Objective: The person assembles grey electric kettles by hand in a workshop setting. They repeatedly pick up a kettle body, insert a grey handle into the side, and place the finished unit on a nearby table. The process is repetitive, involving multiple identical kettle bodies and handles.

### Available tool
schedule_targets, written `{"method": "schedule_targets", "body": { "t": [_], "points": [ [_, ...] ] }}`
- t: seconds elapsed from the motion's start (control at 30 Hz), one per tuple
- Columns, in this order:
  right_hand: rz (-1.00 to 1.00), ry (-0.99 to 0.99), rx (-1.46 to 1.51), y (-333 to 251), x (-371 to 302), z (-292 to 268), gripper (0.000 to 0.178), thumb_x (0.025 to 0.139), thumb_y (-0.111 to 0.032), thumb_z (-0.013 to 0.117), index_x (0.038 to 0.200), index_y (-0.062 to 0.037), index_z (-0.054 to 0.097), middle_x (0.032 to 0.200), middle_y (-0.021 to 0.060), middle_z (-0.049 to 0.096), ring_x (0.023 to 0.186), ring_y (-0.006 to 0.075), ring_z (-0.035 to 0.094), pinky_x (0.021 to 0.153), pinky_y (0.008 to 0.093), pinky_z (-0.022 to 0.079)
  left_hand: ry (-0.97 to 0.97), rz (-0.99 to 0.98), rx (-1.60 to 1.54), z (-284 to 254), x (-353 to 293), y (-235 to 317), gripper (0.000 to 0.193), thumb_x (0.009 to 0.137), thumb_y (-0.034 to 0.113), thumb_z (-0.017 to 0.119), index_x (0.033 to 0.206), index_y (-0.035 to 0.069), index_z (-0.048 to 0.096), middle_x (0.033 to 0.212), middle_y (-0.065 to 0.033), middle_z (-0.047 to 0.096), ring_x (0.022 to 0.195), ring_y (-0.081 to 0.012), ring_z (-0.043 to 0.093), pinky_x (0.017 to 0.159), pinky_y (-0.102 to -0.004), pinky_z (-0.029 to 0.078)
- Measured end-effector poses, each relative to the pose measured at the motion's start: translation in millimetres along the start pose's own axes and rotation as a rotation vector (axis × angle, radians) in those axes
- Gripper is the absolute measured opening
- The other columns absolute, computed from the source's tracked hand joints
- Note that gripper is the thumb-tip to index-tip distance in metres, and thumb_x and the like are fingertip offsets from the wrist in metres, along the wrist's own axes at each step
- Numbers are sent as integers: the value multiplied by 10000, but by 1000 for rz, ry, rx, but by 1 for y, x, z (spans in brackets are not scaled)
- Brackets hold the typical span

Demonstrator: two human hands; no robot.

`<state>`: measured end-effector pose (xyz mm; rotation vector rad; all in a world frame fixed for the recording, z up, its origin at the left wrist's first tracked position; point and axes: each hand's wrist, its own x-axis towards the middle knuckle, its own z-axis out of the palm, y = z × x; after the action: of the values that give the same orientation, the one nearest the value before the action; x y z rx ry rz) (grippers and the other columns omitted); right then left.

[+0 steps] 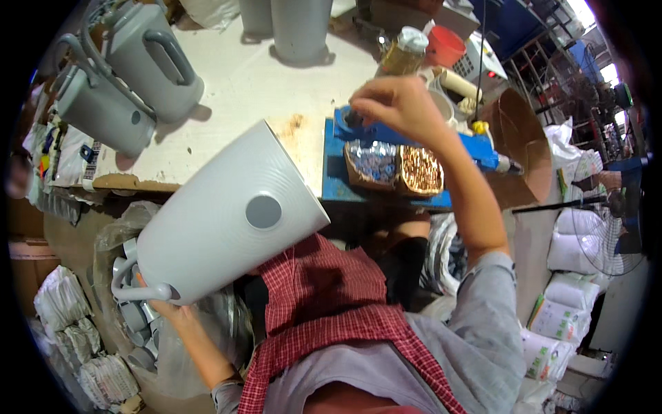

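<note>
A large, tapered grey plastic container lies tilted in front of me, its wide end up and to the right. A darker grey disc shows on its side. My left hand grips its lower end beside a small looped handle, with most fingers hidden behind it. At the bench, my right hand is closed, fingertips pinched together over the dark end of a blue metal bench tool. What the pinch holds, if anything, cannot be made out. Below it sit a box of copper-coloured rivets and one of grey washers.
Grey watering cans with handles stand on the white bench at left, and more grey containers at its back. A jar, a red cup and a brown curved sheet crowd the right. A bag of grey parts lies below.
</note>
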<state>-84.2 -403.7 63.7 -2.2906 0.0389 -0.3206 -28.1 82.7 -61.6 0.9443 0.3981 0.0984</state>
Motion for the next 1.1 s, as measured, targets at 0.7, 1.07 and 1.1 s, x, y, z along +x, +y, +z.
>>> {"method": "schedule_targets", "body": {
  "t": [0.7,1.07,1.1],
  "points": [
    [-79,87,-486,130,-109,60,121,822,-115,632,918,-72,692,934,83,670,812,296,647,716,379,529,-75,212,113,-11,20,-1,438,978,353,462,1259,22,513,1253,-125,557,1132,-250,551,973,-419,464],
    [-137,148,-662,146,-97,81,68,741,-155,647,759,-90,639,814,87,618,787,275,623,726,389,501,18,125,51,29,2,-6,411,983,308,438,1280,30,493,1279,-119,540,1151,-270,541,983,-461,461],
    [-88,167,-661,151,-102,80,63,755,-155,645,761,-93,635,813,82,617,789,274,620,727,388,498,35,124,68,29,4,-8,410,983,308,439,1281,33,494,1279,-117,540,1151,-268,542,982,-461,462]
  ]
}}
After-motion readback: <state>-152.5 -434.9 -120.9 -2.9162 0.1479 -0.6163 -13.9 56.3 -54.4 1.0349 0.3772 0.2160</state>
